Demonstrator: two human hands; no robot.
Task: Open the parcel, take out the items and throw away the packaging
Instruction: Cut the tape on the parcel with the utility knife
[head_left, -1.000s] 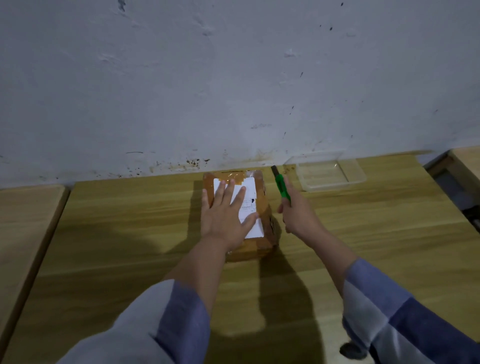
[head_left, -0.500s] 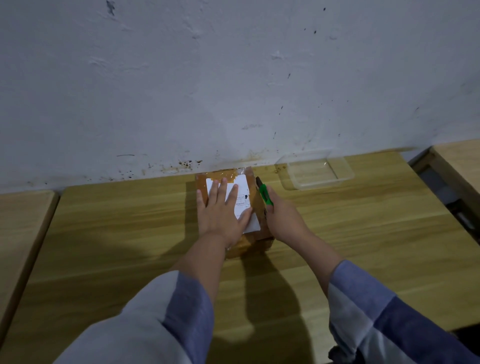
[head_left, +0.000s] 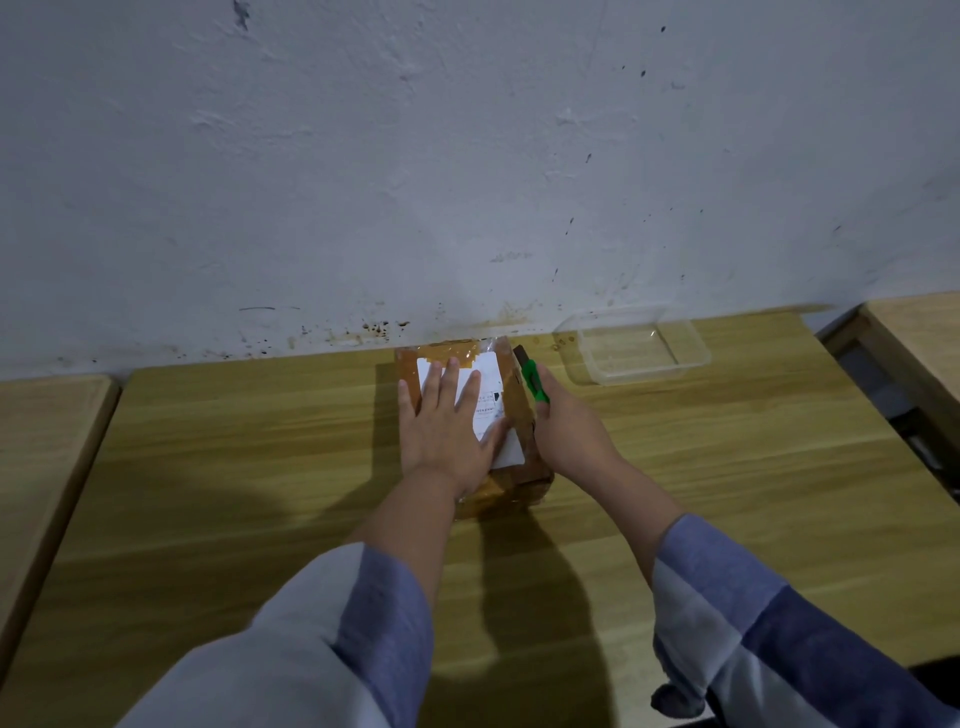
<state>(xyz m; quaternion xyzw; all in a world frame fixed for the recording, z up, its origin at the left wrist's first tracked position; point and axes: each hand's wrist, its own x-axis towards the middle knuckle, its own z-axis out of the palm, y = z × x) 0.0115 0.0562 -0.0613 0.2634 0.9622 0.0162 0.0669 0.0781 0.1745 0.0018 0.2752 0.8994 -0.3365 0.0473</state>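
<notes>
Both hands are on the job at the parcel (head_left: 511, 410), a single brown taped box sitting at the far edge of the wooden table (head_left: 234, 457), right up against the wall (head_left: 467, 156). Her left hand (head_left: 447, 426) lies flat on top of the parcel with fingers spread over its one white label (head_left: 488, 387), evidently to pin it down against the cutting. Her right hand (head_left: 569, 431) is wrapped round a green utility knife (head_left: 534, 381), held along the parcel's right side with its tip pointing toward the wall, probably lined up to slit the tape there. One clear plastic tray (head_left: 691, 358) sits just right of the parcel, perhaps waiting for the contents. By my reckoning the box is still sealed.
</notes>
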